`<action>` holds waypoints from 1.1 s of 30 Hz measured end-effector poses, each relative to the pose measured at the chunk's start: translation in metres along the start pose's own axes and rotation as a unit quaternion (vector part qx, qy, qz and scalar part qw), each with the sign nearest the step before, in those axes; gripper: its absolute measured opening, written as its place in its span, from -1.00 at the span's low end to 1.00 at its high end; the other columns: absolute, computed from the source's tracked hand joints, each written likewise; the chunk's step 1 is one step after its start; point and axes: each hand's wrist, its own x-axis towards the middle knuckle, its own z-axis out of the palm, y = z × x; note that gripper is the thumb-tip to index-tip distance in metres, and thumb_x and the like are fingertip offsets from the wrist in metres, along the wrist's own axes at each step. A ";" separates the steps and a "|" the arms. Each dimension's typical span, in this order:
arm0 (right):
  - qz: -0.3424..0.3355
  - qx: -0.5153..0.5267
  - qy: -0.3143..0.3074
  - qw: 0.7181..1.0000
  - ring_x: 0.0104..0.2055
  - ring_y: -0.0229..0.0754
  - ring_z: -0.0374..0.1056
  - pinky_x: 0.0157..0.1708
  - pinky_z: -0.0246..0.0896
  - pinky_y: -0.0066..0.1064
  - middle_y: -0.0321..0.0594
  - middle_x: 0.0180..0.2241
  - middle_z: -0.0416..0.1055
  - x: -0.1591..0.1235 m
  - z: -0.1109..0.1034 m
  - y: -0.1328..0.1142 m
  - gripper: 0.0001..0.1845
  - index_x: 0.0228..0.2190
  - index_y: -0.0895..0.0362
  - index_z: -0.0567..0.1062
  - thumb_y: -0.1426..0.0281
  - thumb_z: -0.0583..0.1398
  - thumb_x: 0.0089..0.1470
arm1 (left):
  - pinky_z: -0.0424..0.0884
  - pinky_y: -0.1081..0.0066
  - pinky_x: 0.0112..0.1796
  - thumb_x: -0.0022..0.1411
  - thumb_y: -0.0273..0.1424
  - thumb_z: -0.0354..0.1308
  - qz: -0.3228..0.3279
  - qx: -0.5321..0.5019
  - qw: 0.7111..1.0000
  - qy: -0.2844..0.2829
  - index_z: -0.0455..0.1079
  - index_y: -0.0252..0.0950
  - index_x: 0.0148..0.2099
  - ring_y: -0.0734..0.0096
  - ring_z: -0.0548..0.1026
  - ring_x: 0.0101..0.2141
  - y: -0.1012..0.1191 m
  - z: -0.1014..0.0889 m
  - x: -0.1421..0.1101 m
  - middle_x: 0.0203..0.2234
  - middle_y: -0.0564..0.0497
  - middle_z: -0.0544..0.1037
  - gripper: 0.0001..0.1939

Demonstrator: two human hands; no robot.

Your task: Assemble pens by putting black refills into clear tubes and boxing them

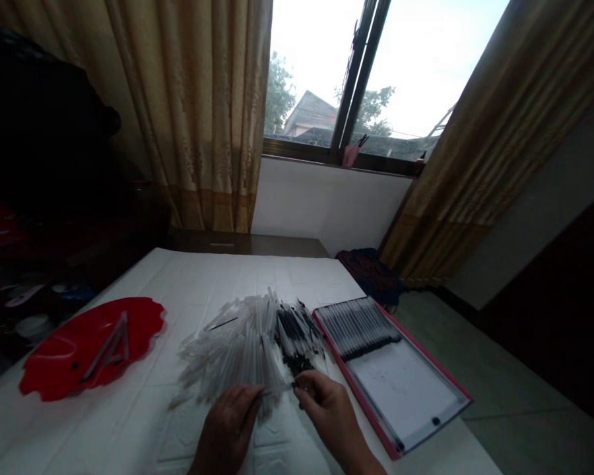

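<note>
My left hand [230,425] pinches one end of a thin clear plastic tube [276,390]. At the tube's right end, the closed fingertips of my right hand [329,412] hold a small black cap [294,384]. Whether the cap sits on the tube or just beside it, I cannot tell. A large heap of clear tubes [237,349] lies just beyond my hands. Black-tipped tubes and loose black pieces [297,361] lie against its right side. To the right, a shallow red-edged box [400,389] holds a neat row of tubes with black ends [359,326] in its far part.
On the left of the white table [198,270] sits a red scalloped dish [146,323] with a few tubes and a small black piece. Dark fabric [369,270] lies past the table's far right corner. A pink cup [350,156] stands on the windowsill.
</note>
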 end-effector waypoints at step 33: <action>-0.120 -0.199 -0.117 0.966 -0.43 -0.24 0.36 -0.41 0.13 -0.50 -0.27 -0.51 0.44 0.005 -0.017 -0.016 -0.70 -0.49 0.12 0.46 0.36 0.02 0.19 | 0.54 0.49 -0.32 0.37 -0.29 -0.10 0.006 -0.037 0.999 -0.020 0.45 -0.21 -0.08 0.40 0.59 -0.35 0.002 -0.003 0.002 -0.37 -0.03 0.61 -0.70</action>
